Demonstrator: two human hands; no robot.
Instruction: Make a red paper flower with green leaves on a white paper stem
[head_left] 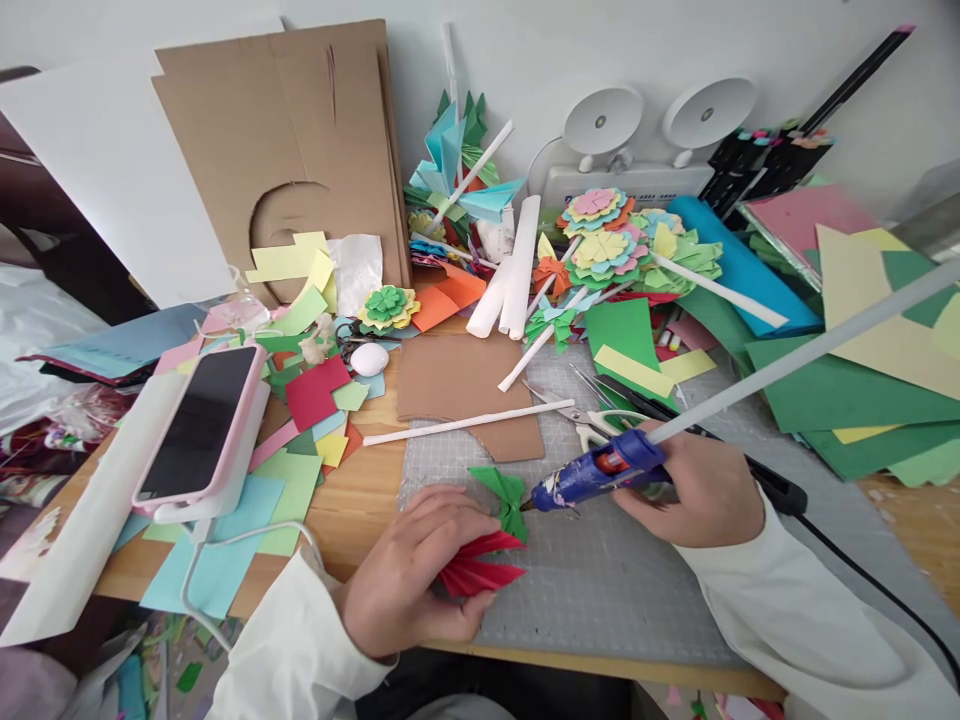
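My left hand (420, 570) is closed on a red pleated paper piece (484, 565), its folds fanning out to the right. Just beyond lies a green folded paper piece (510, 500); whether my left fingers also touch it is unclear. In my right hand (709, 490) is a blue hot glue gun (596, 475), a long white glue stick (810, 345) poking out of its back. The gun's nozzle is at the right side of the green paper. Below both hands is a grey cutting mat (577, 600).
Scissors (589, 415), a white paper stick (469, 422) and a cardboard piece (461, 380) lie beyond my hands. At left are a phone (199, 425) and coloured paper scraps (319, 395). Layered paper flowers (604, 245) and a two-headed lamp (630, 180) stand at the back. A black cord runs at right.
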